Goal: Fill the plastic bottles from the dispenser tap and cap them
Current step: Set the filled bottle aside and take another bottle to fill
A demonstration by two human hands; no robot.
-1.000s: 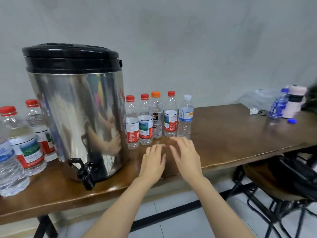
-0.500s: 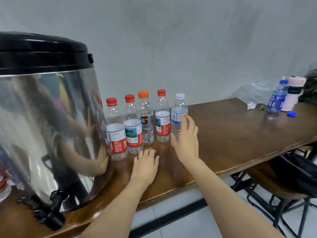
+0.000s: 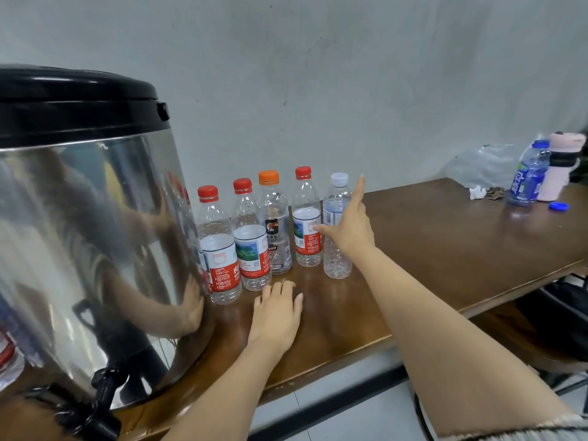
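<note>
Pickup step: right grip, spread and empty, perhaps touches the white-capped bottle beyond it; left grip lies flat on counter. Next, clasp.

A pale grey-green wall, scuffed and faintly stained, fills the upper half and stands right behind the table. The table has a dark brown, glossy wooden top with a lighter front edge, and soft, even light gleams off it. Below, the floor is light tile crossed by a dark stripe. At right, beneath the table's edge, a brown stool carries something black.
</note>
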